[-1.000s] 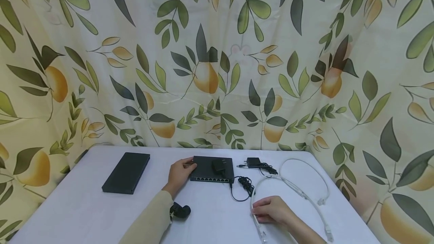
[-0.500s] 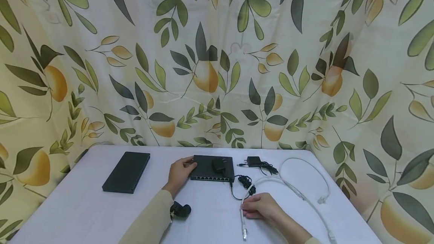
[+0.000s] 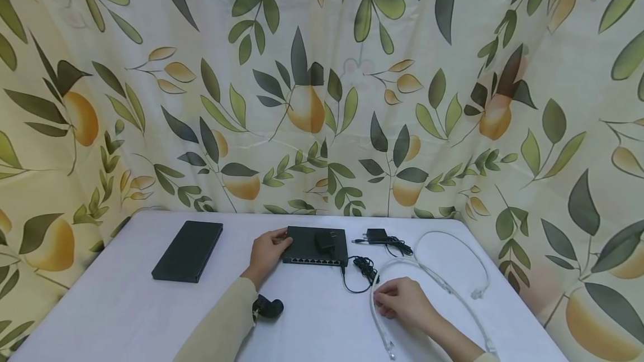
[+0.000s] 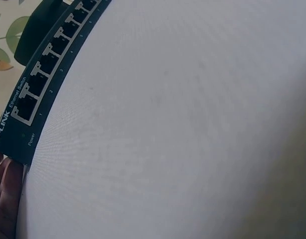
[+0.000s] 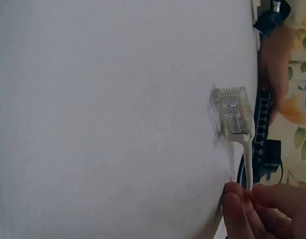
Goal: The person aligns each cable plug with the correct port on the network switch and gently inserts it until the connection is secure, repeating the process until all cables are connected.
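The white table point(image 3: 317, 320) is softly and evenly lit in the head view. Both wrist views are dimmer, the left one being darkened toward the lower right.

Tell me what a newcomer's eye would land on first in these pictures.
Probably the curtain of leaves and orange fruit, filling much of the head view behind the white table. Next, the black Ethernet switch near the table's far edge, its left end held by the left hand. Then the clear plug, large in the right wrist view, on the white cable that the right hand pinches.
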`<state>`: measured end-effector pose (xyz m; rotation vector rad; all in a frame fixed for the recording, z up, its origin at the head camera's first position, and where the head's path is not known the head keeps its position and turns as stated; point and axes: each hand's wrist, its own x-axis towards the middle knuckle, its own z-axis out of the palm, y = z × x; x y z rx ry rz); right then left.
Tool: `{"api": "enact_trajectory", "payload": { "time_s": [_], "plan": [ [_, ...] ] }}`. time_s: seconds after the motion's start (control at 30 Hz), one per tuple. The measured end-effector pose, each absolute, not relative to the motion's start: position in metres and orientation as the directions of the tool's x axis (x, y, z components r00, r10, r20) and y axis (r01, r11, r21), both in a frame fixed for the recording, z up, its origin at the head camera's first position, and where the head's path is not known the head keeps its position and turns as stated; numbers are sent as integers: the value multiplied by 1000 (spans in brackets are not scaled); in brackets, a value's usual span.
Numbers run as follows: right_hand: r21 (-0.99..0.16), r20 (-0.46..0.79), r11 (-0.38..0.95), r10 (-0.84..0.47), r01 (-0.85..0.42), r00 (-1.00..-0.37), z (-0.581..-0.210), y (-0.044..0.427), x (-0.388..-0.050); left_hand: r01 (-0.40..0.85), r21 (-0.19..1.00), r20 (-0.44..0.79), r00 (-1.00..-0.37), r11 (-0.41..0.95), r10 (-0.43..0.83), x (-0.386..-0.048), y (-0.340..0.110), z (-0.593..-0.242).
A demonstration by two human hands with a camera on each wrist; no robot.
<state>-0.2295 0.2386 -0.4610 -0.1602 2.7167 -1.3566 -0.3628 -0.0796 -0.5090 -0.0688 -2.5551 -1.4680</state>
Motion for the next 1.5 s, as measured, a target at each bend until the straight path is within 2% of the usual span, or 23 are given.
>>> {"api": "enact_trajectory", "payload": {
  "time_s": [0.13, 0.23, 0.37, 0.47, 0.57, 0.87, 1.03, 1.37, 1.5],
  "plan": [
    [-648, 122, 701, -290, -297, -949, -456, 251, -232, 137, 856, 188, -981, 499, -52, -363, -80, -508],
    [-509, 198, 714, -446, -481, -873, -452, 258, -234, 135, 859, 184, -981, 493, -53, -363, -80, -507],
    [-326, 195, 649, -665, -688, -720, -449, 266, -234, 134, 856, 186, -981, 499, -56, -364, -79, -508],
    [-198, 198, 578, -768, -792, -610, -449, 270, -232, 127, 857, 182, -981, 500, -62, -363, -78, -507],
    [-166, 205, 517, -815, -839, -543, -451, 271, -231, 136, 853, 192, -979, 504, -61, -363, -79, -507],
    [-151, 167, 459, -861, -875, -481, -452, 266, -233, 117, 854, 172, -983, 507, -62, -362, -79, -506],
    [-123, 194, 441, -868, -889, -458, -453, 266, -234, 118, 854, 171, -983, 506, -59, -363, -80, -508],
    [-125, 244, 438, -856, -890, -456, -459, 264, -234, 136, 846, 192, -980, 515, -57, -362, -80, -508],
    [-167, 223, 453, -848, -876, -481, -459, 261, -234, 132, 846, 189, -980, 516, -61, -363, -79, -508]
  ]
}}
